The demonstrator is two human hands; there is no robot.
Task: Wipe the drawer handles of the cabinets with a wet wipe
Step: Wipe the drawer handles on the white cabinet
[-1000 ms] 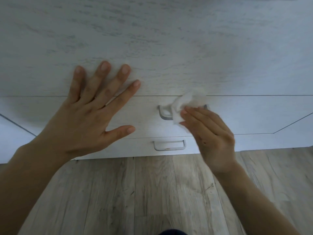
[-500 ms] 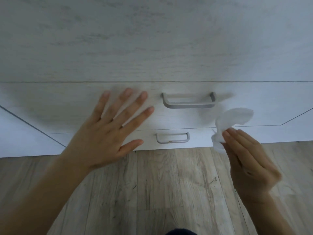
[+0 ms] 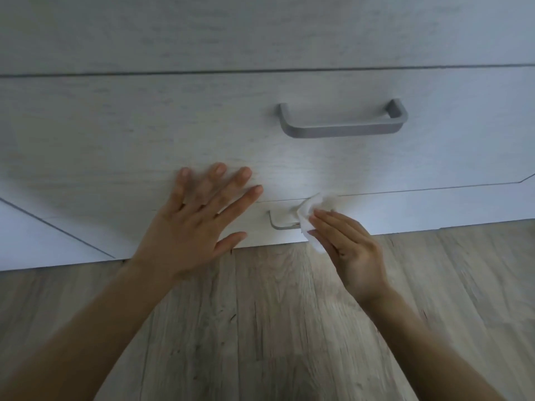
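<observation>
A pale wood-grain cabinet fills the upper view. The grey handle point(image 3: 343, 123) of the middle drawer point(image 3: 144, 134) is bare. My right hand point(image 3: 350, 250) holds a crumpled white wet wipe point(image 3: 314, 211) against the right part of the bottom drawer's handle point(image 3: 279, 222), of which only the left end shows. My left hand point(image 3: 197, 227) lies flat with fingers spread on the drawer fronts, left of that handle.
The bottom drawer point(image 3: 405, 206) sits just above a light wood-plank floor point(image 3: 275, 328), which fills the lower half. A diagonal seam point(image 3: 58, 227) runs across the cabinet's lower left.
My right hand left the middle drawer's handle, swung out to the right, then came down onto the bottom drawer's handle with the wipe. My left hand slid down the cabinet front.
</observation>
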